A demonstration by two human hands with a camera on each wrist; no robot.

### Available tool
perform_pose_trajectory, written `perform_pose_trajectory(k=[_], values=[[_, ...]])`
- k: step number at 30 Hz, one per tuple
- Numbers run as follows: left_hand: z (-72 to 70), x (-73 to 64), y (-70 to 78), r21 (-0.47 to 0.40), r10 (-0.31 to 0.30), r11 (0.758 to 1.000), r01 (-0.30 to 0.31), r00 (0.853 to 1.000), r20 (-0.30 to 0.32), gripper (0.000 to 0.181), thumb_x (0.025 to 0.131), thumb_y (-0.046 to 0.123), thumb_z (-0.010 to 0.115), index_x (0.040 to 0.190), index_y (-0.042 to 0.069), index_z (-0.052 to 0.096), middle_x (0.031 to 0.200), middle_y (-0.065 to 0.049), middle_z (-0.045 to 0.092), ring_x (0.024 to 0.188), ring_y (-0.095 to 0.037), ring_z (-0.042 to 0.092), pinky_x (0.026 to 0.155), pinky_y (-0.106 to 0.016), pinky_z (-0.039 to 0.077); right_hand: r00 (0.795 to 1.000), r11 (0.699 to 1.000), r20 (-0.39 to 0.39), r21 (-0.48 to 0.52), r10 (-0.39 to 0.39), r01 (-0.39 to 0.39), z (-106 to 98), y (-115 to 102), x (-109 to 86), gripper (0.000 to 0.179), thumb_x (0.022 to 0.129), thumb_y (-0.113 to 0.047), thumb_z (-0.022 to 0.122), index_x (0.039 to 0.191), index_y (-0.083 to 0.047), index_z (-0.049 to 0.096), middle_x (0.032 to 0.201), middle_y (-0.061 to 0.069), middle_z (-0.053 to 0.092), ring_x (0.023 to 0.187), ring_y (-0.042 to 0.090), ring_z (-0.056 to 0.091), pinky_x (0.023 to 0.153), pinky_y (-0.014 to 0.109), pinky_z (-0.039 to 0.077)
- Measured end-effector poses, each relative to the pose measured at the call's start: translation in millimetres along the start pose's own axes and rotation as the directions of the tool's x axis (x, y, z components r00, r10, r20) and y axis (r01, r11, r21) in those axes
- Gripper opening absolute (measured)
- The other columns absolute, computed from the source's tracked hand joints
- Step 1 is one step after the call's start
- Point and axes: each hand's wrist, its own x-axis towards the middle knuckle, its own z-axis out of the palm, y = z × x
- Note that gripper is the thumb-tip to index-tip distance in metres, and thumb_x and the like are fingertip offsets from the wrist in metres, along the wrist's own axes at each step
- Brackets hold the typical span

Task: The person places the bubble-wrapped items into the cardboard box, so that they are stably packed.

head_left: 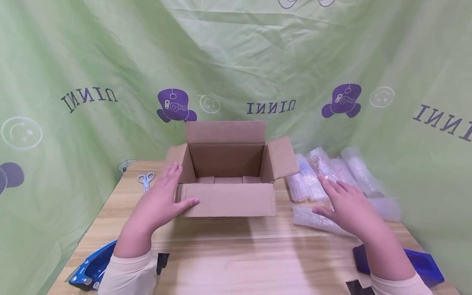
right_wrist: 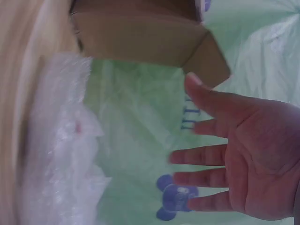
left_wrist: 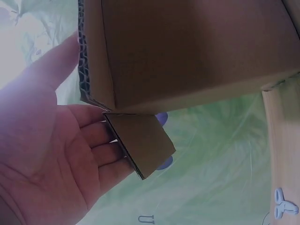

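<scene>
A cardboard box (head_left: pixel 228 164) stands with its top flaps spread and its inside showing, bare down to the bottom. At its front left corner is my left hand (head_left: pixel 160 196), thumb over the front flap (head_left: pixel 236 200), straight fingers along the left flap (head_left: pixel 176 155). The left wrist view shows those fingers against the side flap (left_wrist: pixel 140 143), palm in sight. My right hand (head_left: pixel 346 205) hovers over several bubble-wrapped packages (head_left: pixel 309 180) right of the box. In the right wrist view its fingers (right_wrist: pixel 201 155) are spread and hold nothing.
Light blue scissors (head_left: pixel 146 179) lie left of the box. A blue plastic container (head_left: pixel 92 266) sits at the front left, a darker blue one (head_left: pixel 424 262) at the front right, both partly behind my arms. A green printed curtain (head_left: pixel 236 61) hangs behind the wooden table (head_left: pixel 228 258).
</scene>
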Motion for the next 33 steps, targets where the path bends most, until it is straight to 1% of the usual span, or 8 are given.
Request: perform_pose_trajectory(k=[2,5,11,14,21,24,29,33], values=[[0.5,-0.2,0.2,-0.021,-0.017,1.0,0.017,1.0,0.0,0.111,0.08,0.07,0.064,0.157,0.004,0.018,0.164,-0.016,0.014,0.151,-0.035,0.013,0.12,-0.056,0.02,0.999,1.0,0.04,0.015,-0.002,0.001,4,4,2.0,0.084,0.086,-0.048,0.071,0.148,-0.002,0.039,0.135,0.03,0.054,0.123,0.055,0.047,0.101,0.067,0.038],[1.5,-0.3,0.2,-0.04,-0.04,0.998,0.04,0.999,0.003,0.113,0.079,0.069,0.066,0.157,0.005,0.016,0.165,-0.014,0.013,0.151,-0.034,0.013,0.12,-0.056,0.021,0.995,0.999,0.103,0.054,-0.003,-0.002,14,12,5.7,0.079,0.082,-0.042,0.076,0.14,0.002,0.048,0.127,0.032,0.058,0.115,0.055,0.053,0.093,0.065,0.045],[5.1,0.1,0.9,-0.056,-0.049,0.997,0.049,0.999,-0.005,0.113,0.078,0.064,0.071,0.157,0.005,0.016,0.165,-0.014,0.013,0.151,-0.035,0.013,0.119,-0.057,0.021,0.974,0.991,0.225,0.124,0.027,-0.056,39,29,7.5,0.076,0.079,-0.032,0.079,0.137,0.006,0.05,0.128,0.037,0.055,0.113,0.055,0.054,0.092,0.065,0.046],[7.0,-0.2,0.7,-0.056,-0.05,0.997,0.049,0.999,-0.012,0.114,0.078,0.063,0.072,0.157,0.003,0.017,0.164,-0.015,0.013,0.151,-0.035,0.013,0.119,-0.057,0.022,0.965,0.988,0.26,0.138,0.031,-0.069,46,34,7.6,0.071,0.079,-0.025,0.077,0.136,0.007,0.05,0.128,0.038,0.053,0.112,0.056,0.054,0.092,0.066,0.046],[7.7,1.7,-1.6,-0.055,-0.057,0.997,0.055,0.998,-0.031,0.113,0.078,0.064,0.071,0.157,0.005,0.015,0.164,-0.014,0.014,0.151,-0.035,0.015,0.119,-0.057,0.022,0.975,0.991,0.218,0.132,-0.034,0.005,55,40,10.3,0.051,0.077,-0.009,0.074,0.124,0.006,0.061,0.118,0.031,0.063,0.102,0.05,0.061,0.089,0.063,0.049],[7.5,2.3,-2.1,-0.056,-0.06,0.997,0.059,0.998,-0.028,0.113,0.078,0.065,0.071,0.158,0.006,0.015,0.165,-0.013,0.013,0.151,-0.034,0.015,0.119,-0.056,0.022,0.98,0.993,0.186,0.109,-0.064,0.044,58,41,10.9,0.042,0.076,-0.008,0.075,0.115,0.003,0.066,0.109,0.027,0.065,0.096,0.047,0.062,0.086,0.061,0.051],[7.4,2.6,-1.8,-0.051,-0.059,0.997,0.057,0.998,-0.029,0.113,0.078,0.065,0.07,0.157,0.006,0.016,0.165,-0.012,0.014,0.151,-0.034,0.015,0.118,-0.056,0.023,0.984,0.995,0.156,0.066,-0.084,0.075,62,43,11.3,0.038,0.072,-0.01,0.077,0.108,0.001,0.07,0.098,0.02,0.063,0.086,0.039,0.061,0.08,0.057,0.052],[8.4,2.8,-1.9,-0.052,-0.058,0.997,0.056,0.998,-0.031,0.113,0.078,0.064,0.071,0.157,0.005,0.017,0.164,-0.013,0.014,0.151,-0.034,0.016,0.118,-0.057,0.023,0.981,0.993,0.18,0.109,-0.072,0.053,63,42,11.2,0.034,0.068,-0.012,0.079,0.099,-0.003,0.065,0.089,0.011,0.06,0.078,0.028,0.059,0.074,0.05,0.053]])
